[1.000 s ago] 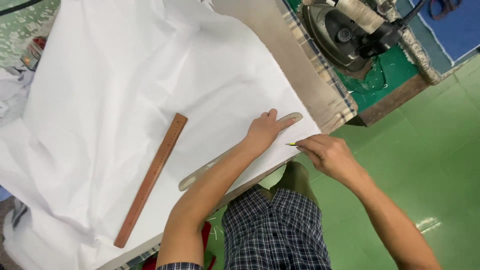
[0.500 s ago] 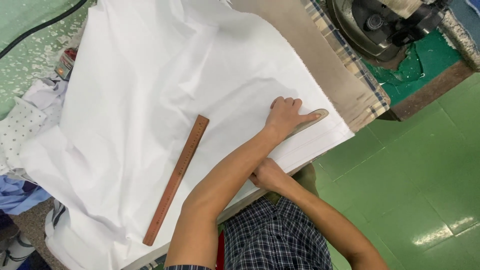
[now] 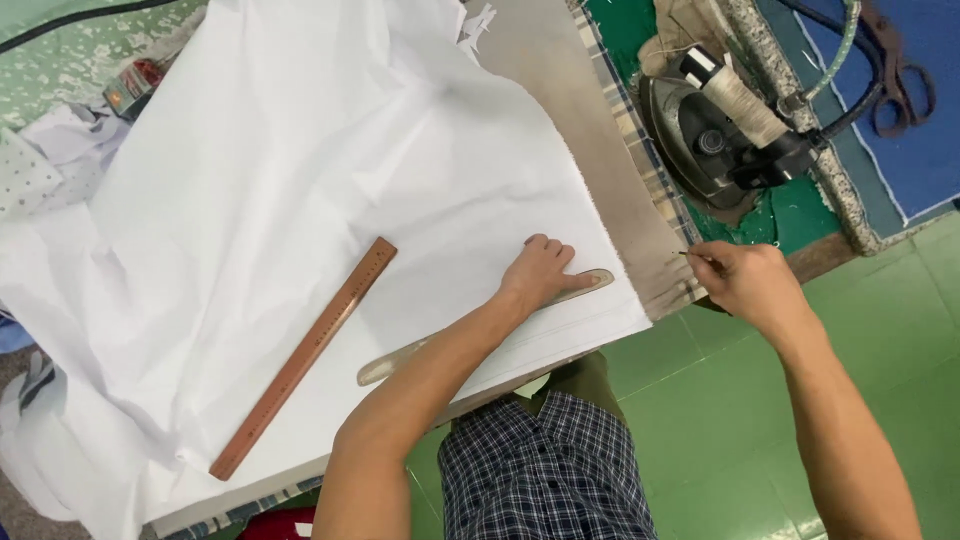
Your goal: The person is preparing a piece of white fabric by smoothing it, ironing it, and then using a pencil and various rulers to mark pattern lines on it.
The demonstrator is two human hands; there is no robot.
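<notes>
My left hand [image 3: 540, 272] lies flat, palm down, on a clear curved ruler [image 3: 590, 284] that rests on a large white cloth [image 3: 300, 170] spread over the table. My right hand [image 3: 745, 282] hovers past the table's right edge, pinched on a thin dark pencil-like tool [image 3: 690, 256] whose tip points toward the cloth's edge. A brown wooden straight ruler [image 3: 305, 355] lies diagonally on the cloth, left of my left forearm.
A black iron [image 3: 715, 135] with a cord sits on a green mat at the upper right beside the beige padded table strip [image 3: 590, 130]. Scissors [image 3: 900, 80] lie on a blue surface. Crumpled fabric scraps [image 3: 40, 160] lie far left. Green floor below.
My right hand has come up from under the table edge to the right of the cloth, holding the thin tool. My left hand stays pressed on the curved ruler.
</notes>
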